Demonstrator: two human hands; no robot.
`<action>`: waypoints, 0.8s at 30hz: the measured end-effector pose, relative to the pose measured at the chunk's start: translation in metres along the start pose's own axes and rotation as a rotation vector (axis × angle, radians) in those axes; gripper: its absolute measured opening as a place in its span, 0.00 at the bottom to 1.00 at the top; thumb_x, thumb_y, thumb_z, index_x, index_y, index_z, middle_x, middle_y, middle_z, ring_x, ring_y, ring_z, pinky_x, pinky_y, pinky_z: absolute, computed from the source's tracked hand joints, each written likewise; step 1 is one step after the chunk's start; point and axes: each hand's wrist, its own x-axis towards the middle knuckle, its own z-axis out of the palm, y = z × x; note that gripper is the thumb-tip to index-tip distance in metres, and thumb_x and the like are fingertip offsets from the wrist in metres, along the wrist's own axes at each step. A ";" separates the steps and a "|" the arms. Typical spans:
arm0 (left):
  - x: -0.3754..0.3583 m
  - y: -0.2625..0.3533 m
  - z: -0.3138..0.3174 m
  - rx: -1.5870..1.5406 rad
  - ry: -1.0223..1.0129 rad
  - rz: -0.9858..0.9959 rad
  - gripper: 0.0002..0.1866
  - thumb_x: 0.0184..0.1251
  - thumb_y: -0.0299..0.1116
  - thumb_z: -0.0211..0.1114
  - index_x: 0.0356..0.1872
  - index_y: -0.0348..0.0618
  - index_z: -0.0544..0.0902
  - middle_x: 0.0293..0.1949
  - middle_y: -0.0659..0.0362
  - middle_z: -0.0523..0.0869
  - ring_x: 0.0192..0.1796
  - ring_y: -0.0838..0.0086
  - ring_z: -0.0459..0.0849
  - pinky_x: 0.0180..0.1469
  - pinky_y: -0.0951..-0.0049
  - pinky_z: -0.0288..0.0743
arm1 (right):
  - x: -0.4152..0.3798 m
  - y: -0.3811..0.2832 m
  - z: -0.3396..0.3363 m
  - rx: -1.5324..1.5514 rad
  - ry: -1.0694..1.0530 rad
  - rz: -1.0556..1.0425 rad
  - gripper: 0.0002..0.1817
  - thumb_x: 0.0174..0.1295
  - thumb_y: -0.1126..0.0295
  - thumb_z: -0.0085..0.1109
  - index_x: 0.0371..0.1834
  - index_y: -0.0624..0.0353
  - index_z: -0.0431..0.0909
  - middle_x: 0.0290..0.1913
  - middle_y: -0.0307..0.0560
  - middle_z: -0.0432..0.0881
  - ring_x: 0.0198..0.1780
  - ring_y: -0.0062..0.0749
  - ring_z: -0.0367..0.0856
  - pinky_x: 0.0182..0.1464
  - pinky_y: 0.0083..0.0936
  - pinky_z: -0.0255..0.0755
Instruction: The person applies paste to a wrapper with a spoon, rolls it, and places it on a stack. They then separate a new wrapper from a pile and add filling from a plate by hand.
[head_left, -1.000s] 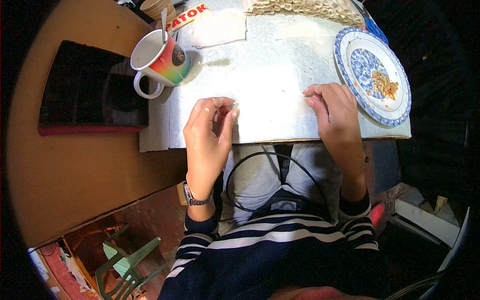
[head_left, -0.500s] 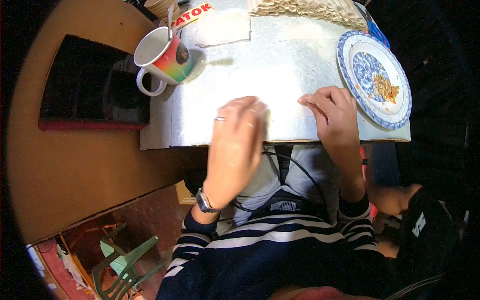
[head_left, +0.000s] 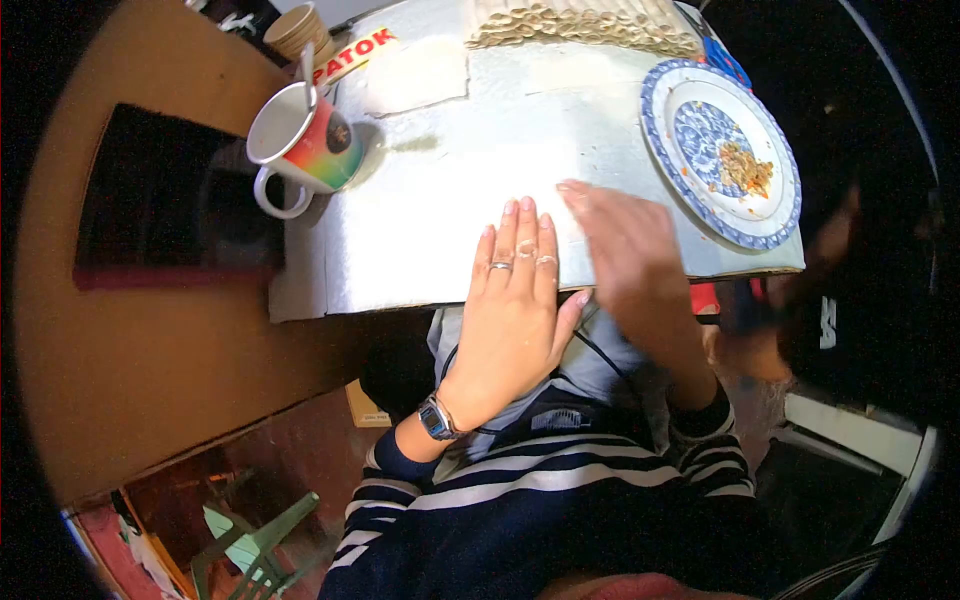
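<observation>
My left hand (head_left: 518,285) lies palm down with its fingers stretched out on the white board (head_left: 380,235), close to the front edge. A ring and a few wet, pale smears show on its fingers. Just to its right, my right hand (head_left: 635,240) is over the board, smeared by motion, its fingers pointing up and left. Bright glare washes out the surface around my fingertips. Right of my right hand stands a blue-and-white plate (head_left: 690,195) holding a small heap of chopped filling (head_left: 745,170).
A rainbow mug (head_left: 322,150) with a spoon (head_left: 307,68) stands at the left. Thin pale sheets (head_left: 418,78) and stacked rolled wrappers (head_left: 590,28) lie at the back, blue-handled scissors (head_left: 725,62) beside them. A dark flat device (head_left: 170,200) rests on the brown table (head_left: 180,370).
My left hand has moved right and flattened, its fingers straightening onto the board. My right hand has shifted left and its fingers have extended. The camera view has shifted slightly.
</observation>
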 end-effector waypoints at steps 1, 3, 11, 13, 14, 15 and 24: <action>0.000 -0.001 -0.001 0.001 -0.020 0.006 0.37 0.68 0.40 0.59 0.71 0.22 0.61 0.73 0.32 0.59 0.78 0.42 0.55 0.78 0.46 0.47 | 0.000 -0.007 -0.002 -0.003 -0.015 -0.038 0.18 0.62 0.73 0.57 0.55 0.69 0.77 0.53 0.55 0.82 0.57 0.43 0.79 0.58 0.39 0.70; 0.000 -0.003 -0.003 0.013 -0.043 0.026 0.38 0.67 0.40 0.60 0.70 0.21 0.61 0.73 0.31 0.60 0.78 0.42 0.55 0.78 0.46 0.46 | -0.007 -0.016 0.001 0.017 -0.030 -0.045 0.21 0.65 0.70 0.56 0.58 0.73 0.74 0.57 0.59 0.80 0.60 0.45 0.78 0.63 0.40 0.69; 0.003 0.000 -0.006 0.008 -0.039 -0.010 0.33 0.71 0.38 0.56 0.70 0.24 0.63 0.74 0.35 0.59 0.78 0.45 0.55 0.77 0.47 0.48 | -0.014 -0.007 -0.004 0.194 -0.048 0.062 0.20 0.68 0.71 0.55 0.60 0.72 0.73 0.65 0.63 0.74 0.63 0.50 0.77 0.66 0.40 0.68; 0.004 0.000 -0.005 0.008 -0.010 -0.010 0.32 0.71 0.39 0.57 0.68 0.23 0.65 0.73 0.34 0.60 0.77 0.44 0.57 0.77 0.48 0.50 | -0.012 0.005 -0.020 0.249 -0.023 0.069 0.19 0.68 0.73 0.54 0.59 0.72 0.74 0.65 0.64 0.74 0.63 0.51 0.77 0.67 0.40 0.68; 0.003 0.000 -0.004 -0.002 0.010 -0.005 0.32 0.71 0.39 0.58 0.67 0.23 0.67 0.73 0.32 0.61 0.76 0.43 0.58 0.76 0.48 0.52 | -0.012 0.017 -0.032 0.067 -0.054 0.003 0.17 0.68 0.76 0.52 0.57 0.73 0.75 0.65 0.65 0.74 0.63 0.53 0.76 0.68 0.41 0.68; 0.003 -0.001 -0.004 -0.012 0.030 -0.001 0.32 0.71 0.40 0.60 0.66 0.22 0.68 0.72 0.31 0.62 0.76 0.42 0.59 0.76 0.49 0.53 | -0.011 0.028 -0.049 0.031 -0.082 0.066 0.16 0.67 0.78 0.50 0.56 0.73 0.76 0.66 0.64 0.74 0.65 0.52 0.75 0.68 0.41 0.68; -0.001 -0.002 -0.002 -0.074 0.125 -0.002 0.30 0.70 0.36 0.63 0.68 0.29 0.69 0.58 0.36 0.70 0.58 0.46 0.70 0.61 0.53 0.66 | -0.026 0.158 -0.139 -0.182 -0.235 0.264 0.25 0.59 0.73 0.65 0.62 0.61 0.75 0.59 0.60 0.80 0.60 0.52 0.80 0.63 0.36 0.72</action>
